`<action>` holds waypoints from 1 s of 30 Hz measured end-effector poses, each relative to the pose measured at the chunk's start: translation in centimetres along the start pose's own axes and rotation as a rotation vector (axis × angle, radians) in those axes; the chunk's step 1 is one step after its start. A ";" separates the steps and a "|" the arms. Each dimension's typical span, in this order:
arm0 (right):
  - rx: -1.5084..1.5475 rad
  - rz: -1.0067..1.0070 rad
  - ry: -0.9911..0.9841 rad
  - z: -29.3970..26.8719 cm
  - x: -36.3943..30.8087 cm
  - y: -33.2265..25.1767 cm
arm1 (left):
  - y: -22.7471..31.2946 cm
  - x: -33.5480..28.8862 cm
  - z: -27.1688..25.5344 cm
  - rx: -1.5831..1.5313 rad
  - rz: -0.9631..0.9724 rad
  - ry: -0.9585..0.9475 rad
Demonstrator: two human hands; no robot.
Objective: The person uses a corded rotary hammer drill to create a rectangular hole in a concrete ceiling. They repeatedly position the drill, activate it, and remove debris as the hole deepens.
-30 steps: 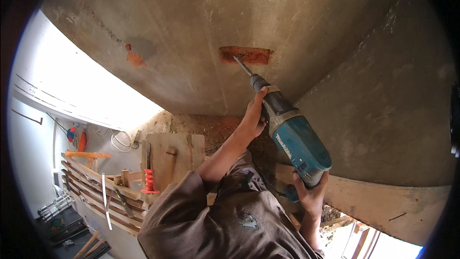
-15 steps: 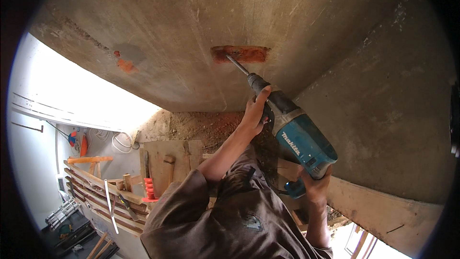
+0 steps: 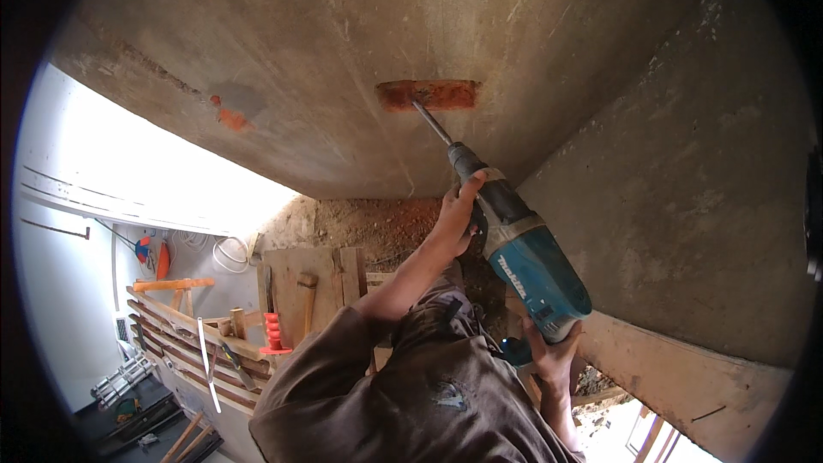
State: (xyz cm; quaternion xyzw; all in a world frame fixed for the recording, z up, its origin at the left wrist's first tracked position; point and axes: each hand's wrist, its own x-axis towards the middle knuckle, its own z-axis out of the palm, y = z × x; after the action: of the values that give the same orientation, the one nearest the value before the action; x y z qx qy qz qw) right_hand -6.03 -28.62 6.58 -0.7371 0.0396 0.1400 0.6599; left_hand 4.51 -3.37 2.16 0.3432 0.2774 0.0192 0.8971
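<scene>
My big blue-green drill (image 3: pixel 540 279) is right in front of me, on a slant: back end low & to the right, nose up & to the left. Its thin bit (image 3: pixel 434 125) points at the red patch (image 3: pixel 454 95) in the grey wall (image 3: pixel 343 111). The tip is at the patch, but I can't tell how deep it goes, if at all. The drill's back grip is mostly hid by my R hand (image 3: pixel 555 353), & I can't make out the trigger. The side handle is mostly hid too, b/c my L hand (image 3: pixel 459 214) is round it.

So the drill sits b/w my 2 hands: L hand up front near the nose, thumb up along the drill; R hand wrapped round the back end. Both hold on, neither is wide. My L arm runs up & to the right, a bit bent, w/ the brown shirt (image 3: pixel 411 386) sleeve over the elbow. My R arm comes up from below, its lower part cut off at the pic's edge.

Off to the left, a hammer (image 3: pixel 309 298) lies on a wood board (image 3: pixel 350 267), near a tool w/ a red grip (image 3: pixel 273 332). Past that are wood slats (image 3: pixel 184 334).
</scene>
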 end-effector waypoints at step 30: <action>0.166 -0.060 -0.158 0.9 -3.9 2.7 | 1.3 -5.1 -2.2 0.053 0.046 -0.048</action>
State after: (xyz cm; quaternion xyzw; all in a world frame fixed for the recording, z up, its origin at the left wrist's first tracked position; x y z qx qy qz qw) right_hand -10.57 -28.58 4.92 -0.6673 -0.0233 0.1740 0.7238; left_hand -0.76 -2.20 4.09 0.3735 0.2482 0.0240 0.8935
